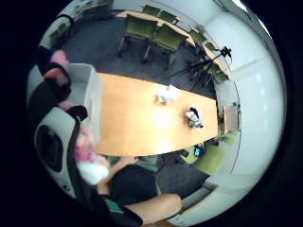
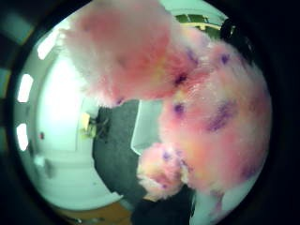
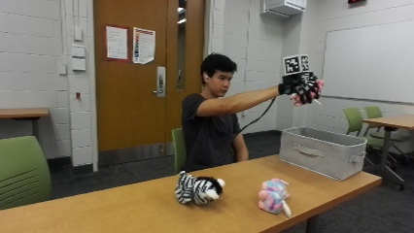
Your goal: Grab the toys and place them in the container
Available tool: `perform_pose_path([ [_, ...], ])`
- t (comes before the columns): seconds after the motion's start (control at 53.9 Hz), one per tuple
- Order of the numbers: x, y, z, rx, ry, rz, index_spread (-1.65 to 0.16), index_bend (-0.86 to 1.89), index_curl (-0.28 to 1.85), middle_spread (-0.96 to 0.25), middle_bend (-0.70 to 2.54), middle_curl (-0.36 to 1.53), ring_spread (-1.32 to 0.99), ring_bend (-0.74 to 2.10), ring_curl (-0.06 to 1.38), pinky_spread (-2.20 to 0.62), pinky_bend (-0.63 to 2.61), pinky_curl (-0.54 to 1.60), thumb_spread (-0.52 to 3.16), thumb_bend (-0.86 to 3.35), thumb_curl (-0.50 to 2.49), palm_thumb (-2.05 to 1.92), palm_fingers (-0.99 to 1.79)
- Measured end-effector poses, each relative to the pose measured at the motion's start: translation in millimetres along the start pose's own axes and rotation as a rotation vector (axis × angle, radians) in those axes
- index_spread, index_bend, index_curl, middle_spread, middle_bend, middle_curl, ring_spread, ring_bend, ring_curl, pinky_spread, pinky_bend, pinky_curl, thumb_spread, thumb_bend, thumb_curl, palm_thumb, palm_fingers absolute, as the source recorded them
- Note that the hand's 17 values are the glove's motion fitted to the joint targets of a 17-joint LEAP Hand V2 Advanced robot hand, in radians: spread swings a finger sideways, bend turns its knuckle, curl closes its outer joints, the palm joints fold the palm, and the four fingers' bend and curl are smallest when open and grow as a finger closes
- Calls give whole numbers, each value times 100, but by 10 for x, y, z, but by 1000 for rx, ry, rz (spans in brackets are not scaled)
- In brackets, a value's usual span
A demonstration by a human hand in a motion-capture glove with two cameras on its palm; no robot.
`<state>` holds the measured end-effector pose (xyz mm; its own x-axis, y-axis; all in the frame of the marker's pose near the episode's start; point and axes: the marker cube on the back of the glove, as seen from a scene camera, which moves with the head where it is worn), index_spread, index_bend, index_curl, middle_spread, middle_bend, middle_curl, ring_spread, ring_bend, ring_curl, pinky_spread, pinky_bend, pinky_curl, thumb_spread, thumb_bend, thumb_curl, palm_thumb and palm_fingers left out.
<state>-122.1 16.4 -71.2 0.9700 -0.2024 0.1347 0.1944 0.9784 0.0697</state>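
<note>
Above container (image 3: 322, 150), toy (image 3: 309, 94) in grip (image 3: 301, 87)

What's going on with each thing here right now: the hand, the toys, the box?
Gloved right hand: raised high above the container, fingers curled round a pink plush toy.
Pink plush toy: held in the air, not yet in the container.
Grey container: upright and open-topped at the table's end.
Zebra toy: lying on the table, untouched.
Pastel toy: resting on the table beside the zebra toy, apart from it.
</note>
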Motion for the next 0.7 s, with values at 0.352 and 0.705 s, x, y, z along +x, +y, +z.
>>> perform_pose_path([
  [0.352,-532,-485,749,-234,-32,-6,-41,8,71,-42,35,48,-46,103,44,-44,104,39,91,2,72,62,84],
  [0.705,-500,-258,707,-139,136,-39,-32,9,39,-2,20,44,-7,57,28,-5,127,41,97,-10,37,-12,-20],
])
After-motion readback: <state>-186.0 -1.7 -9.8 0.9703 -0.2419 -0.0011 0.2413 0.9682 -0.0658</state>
